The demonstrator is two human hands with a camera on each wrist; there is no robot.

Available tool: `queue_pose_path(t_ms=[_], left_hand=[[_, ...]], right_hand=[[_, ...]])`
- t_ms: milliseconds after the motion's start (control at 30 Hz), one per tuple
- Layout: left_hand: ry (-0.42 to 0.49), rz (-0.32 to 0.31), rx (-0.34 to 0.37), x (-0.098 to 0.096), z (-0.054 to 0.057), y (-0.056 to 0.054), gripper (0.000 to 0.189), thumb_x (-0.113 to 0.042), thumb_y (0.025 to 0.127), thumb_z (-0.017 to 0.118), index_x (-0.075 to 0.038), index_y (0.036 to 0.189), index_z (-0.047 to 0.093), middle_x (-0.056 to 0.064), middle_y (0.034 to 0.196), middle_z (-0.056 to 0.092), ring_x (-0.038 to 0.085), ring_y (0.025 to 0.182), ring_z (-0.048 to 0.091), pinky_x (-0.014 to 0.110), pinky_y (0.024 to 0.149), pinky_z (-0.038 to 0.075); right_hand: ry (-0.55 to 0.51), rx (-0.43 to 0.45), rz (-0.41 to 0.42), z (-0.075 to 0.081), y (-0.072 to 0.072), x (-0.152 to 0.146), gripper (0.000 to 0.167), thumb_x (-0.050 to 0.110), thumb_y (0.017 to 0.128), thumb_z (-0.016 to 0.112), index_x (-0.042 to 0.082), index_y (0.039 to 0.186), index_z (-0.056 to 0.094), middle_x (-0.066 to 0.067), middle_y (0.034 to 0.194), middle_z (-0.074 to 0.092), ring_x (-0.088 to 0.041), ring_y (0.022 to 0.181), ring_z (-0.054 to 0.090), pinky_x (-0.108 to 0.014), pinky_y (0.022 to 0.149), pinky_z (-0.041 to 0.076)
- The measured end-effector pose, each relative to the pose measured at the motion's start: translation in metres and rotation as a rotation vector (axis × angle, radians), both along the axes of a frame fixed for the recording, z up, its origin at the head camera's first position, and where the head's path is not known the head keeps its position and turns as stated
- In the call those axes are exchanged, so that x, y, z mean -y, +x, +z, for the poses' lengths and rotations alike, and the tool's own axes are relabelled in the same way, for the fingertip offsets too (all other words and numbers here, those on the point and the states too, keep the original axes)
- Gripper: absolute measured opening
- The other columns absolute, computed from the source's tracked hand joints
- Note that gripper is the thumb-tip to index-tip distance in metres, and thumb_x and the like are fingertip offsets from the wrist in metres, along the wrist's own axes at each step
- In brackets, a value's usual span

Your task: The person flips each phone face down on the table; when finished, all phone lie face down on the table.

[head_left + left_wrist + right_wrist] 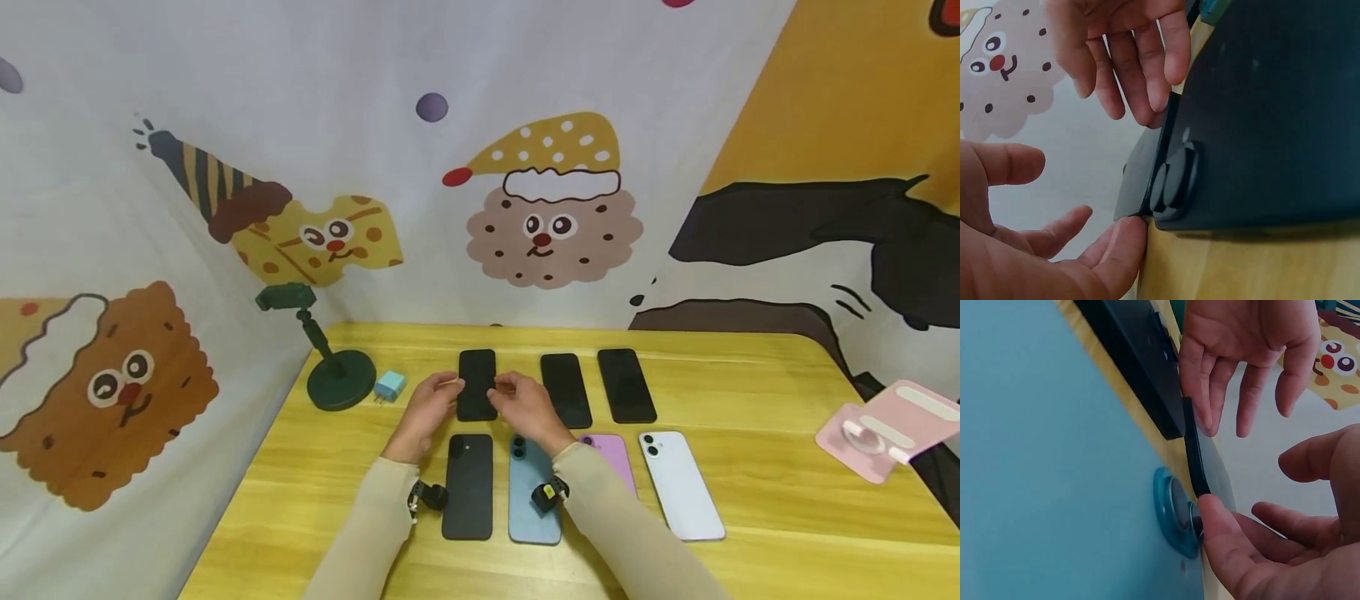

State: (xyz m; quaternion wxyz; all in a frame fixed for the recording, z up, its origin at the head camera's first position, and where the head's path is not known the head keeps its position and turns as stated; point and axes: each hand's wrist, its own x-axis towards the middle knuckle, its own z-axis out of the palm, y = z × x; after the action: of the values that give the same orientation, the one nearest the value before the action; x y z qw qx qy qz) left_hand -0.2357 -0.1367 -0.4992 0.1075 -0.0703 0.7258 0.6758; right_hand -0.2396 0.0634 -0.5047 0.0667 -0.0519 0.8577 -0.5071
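Observation:
A phone (477,383) with a dark screen lies face up in the back row, between the two hands. The left hand (427,412) has its fingertips at the phone's left edge, thumb spread apart from the fingers in the left wrist view. At the opposite edge, near the lower corner, are the fingertips of the right hand (531,408), also loosely bent. Just below lie a black phone (468,492) and a blue phone (534,500), camera sides up. The right forearm partly covers a pink-purple phone (611,458).
Two more dark-screened phones, one nearer (567,390) and one farther right (627,386), share the back row. A white phone (682,485) ends the front row. Left stand a green phone stand (341,379) and a light-blue charger plug (390,385); a pink stand (892,429) is far right.

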Motion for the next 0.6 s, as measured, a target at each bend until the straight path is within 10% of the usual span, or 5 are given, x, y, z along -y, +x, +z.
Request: queue_pose_path(t_ms=[367, 600], left_hand=[[0.096, 0.043, 0.083, 0.0004, 0.0056, -0.0058, 0.059, -0.029, 0.108, 0.06, -0.001, 0.158, 0.045, 0.02, 0.16, 0.045, 0.039, 0.145, 0.047, 0.054, 0.121, 0.043], [0.145, 0.061, 0.096, 0.0009, 0.0032, -0.005, 0.053, -0.024, 0.109, 0.058, -0.004, 0.157, 0.047, 0.02, 0.143, 0.058, 0.03, 0.12, 0.061, 0.04, 0.095, 0.058]], right_hand=[[-0.069, 0.041, -0.005, 0.0019, 0.0023, 0.0023, 0.044, 0.026, 0.105, 0.066, 0.003, 0.142, 0.064, -0.015, 0.134, 0.07, -0.024, 0.104, 0.074, -0.04, 0.084, 0.063], [-0.071, 0.067, 0.008, 0.0008, 0.0069, 0.0027, 0.044, 0.027, 0.105, 0.066, 0.004, 0.143, 0.063, -0.015, 0.136, 0.069, -0.026, 0.106, 0.073, -0.04, 0.086, 0.063]])
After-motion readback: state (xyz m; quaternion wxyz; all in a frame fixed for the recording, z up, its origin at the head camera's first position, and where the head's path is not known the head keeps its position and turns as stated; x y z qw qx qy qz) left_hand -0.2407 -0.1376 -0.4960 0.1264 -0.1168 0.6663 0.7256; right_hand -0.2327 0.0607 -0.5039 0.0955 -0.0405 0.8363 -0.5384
